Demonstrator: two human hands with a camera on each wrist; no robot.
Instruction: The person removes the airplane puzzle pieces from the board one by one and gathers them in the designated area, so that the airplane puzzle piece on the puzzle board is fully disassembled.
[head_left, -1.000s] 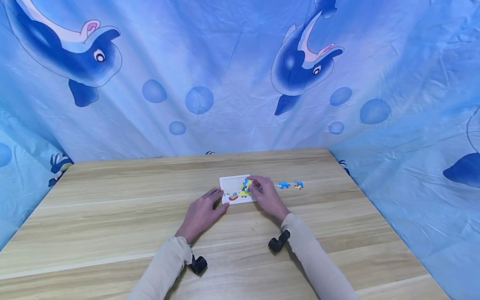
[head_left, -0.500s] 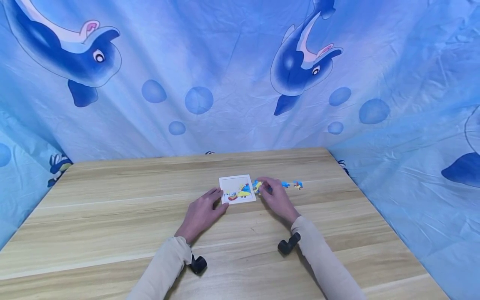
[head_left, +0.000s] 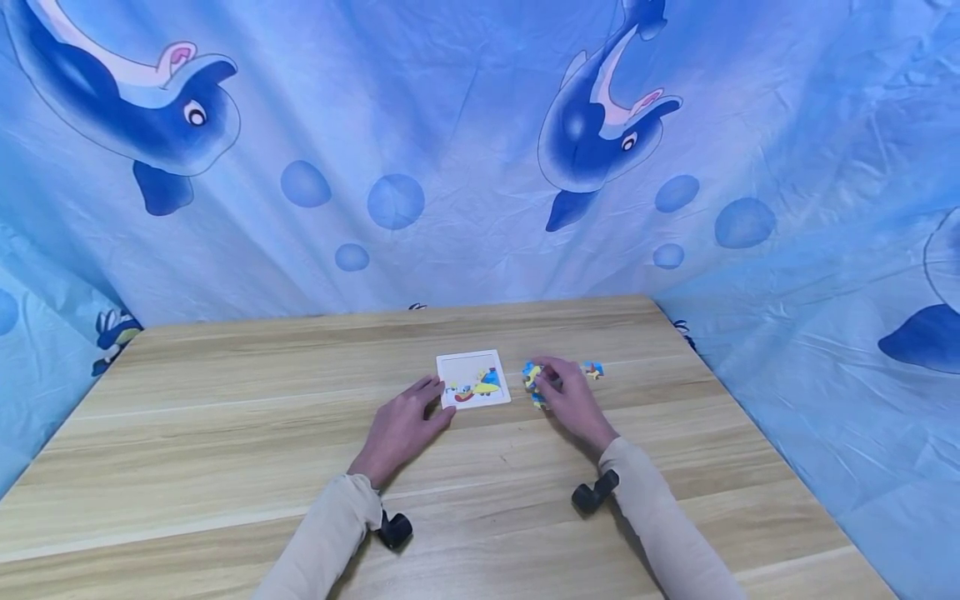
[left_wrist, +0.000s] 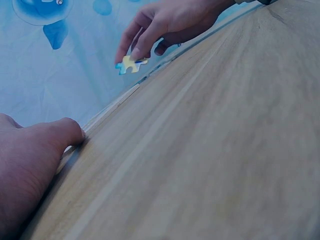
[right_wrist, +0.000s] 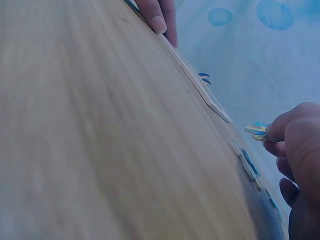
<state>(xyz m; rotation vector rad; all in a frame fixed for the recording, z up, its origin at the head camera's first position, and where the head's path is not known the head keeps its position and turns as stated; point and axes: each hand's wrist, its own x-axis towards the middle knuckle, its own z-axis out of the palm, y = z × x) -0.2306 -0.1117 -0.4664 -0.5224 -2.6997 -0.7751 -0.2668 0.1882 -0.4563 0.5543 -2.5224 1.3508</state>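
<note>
A white-rimmed jigsaw board (head_left: 459, 369) lies flat on the wooden table, with yellow, red and blue pieces along its near and right side. My left hand (head_left: 405, 421) holds its near left corner, fingers at the left edge and thumb (left_wrist: 70, 131) at the near edge. To the right of the board, my right hand (head_left: 570, 400) pinches a yellow-and-blue jigsaw piece (left_wrist: 129, 64) between thumb and fingers, raised off the table. That piece (right_wrist: 257, 131) is seen nearly edge-on in the right wrist view. Just below it a loose piece (head_left: 538, 401) is partly hidden by the hand.
Another loose blue jigsaw piece (head_left: 593, 369) with red and yellow lies beyond my right hand. Loose pieces (right_wrist: 246, 162) show edge-on in the right wrist view. A blue dolphin-print curtain (head_left: 450, 167) hangs behind the table's far edge (head_left: 360, 315).
My right hand has drawn away from the board to the right, carrying the yellow-and-blue jigsaw piece over the loose pieces. The left hand has stayed at the board's corner.
</note>
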